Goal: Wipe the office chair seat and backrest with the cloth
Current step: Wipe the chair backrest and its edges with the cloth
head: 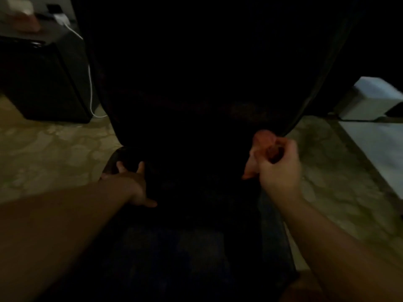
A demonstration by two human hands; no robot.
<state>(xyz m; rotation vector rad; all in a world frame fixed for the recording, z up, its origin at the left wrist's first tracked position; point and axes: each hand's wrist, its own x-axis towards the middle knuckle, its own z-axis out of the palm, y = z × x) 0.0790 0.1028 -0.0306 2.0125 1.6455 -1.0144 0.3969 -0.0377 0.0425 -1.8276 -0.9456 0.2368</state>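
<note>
Though the light is very low, the office chair's backrest point(196, 73) reads as a tall dark mass filling the centre, with the seat point(185, 247) spreading below it toward the camera. Left hand point(133, 182) rests at the seat's rear left corner, fingers spread and fairly straight against the dark surface where seat meets backrest; nothing seen in its grasp. Right hand point(278, 168) is at the backrest's lower right edge, fingers curled tight around a bunched pale pinkish cloth point(259, 149). Cloth pokes out above and to the left of the fist, touching or just beside the backrest edge; exact contact unclear. Mottled floor point(54, 153) on both sides. Dark box-like unit point(41, 83) at far left with a white cable point(89, 83) hanging beside it. Pale block point(368, 99) at far right.
</note>
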